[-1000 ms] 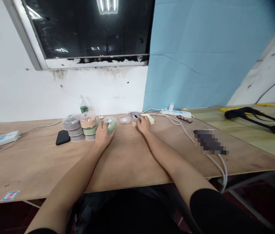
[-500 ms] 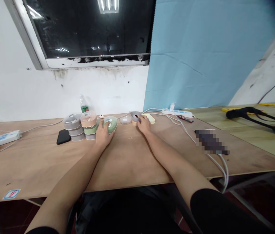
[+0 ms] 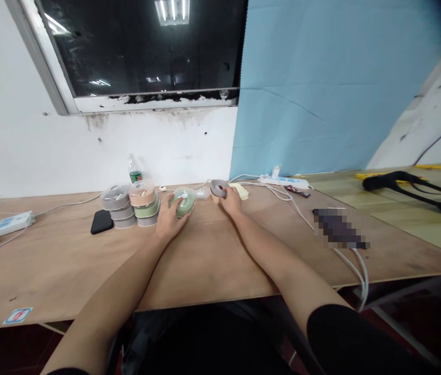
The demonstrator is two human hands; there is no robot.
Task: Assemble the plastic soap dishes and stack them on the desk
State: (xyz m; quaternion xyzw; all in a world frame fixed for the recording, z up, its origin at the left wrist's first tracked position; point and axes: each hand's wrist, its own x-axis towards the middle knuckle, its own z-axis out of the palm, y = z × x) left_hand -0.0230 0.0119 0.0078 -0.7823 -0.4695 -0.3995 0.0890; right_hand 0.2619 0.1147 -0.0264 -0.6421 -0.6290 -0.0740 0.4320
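My left hand [image 3: 171,216] is wrapped round a green lidded container [image 3: 184,201] with a clear top, just right of the stacks. In my right hand [image 3: 230,199] is a grey open container [image 3: 218,187], pinched at its near right side. Between them lies a clear lid [image 3: 202,193], partly behind the green container. A pale yellow piece [image 3: 240,190] shows behind my right fingers. To the left stand two stacks of lidded containers: a grey stack [image 3: 118,204] and a stack with an orange-pink container [image 3: 142,193] on top of green and grey ones.
A black phone-like slab [image 3: 102,222] lies left of the stacks, with a plastic bottle [image 3: 134,169] behind them. Power strips [image 3: 283,182] and white cables are at the back right and far left. A pixelated dark object [image 3: 340,227] lies to the right, near a black frame [image 3: 419,190].
My left hand has moved right with the green container, away from the stacks and partly over the clear lid. The grey container in my right hand has tilted slightly.
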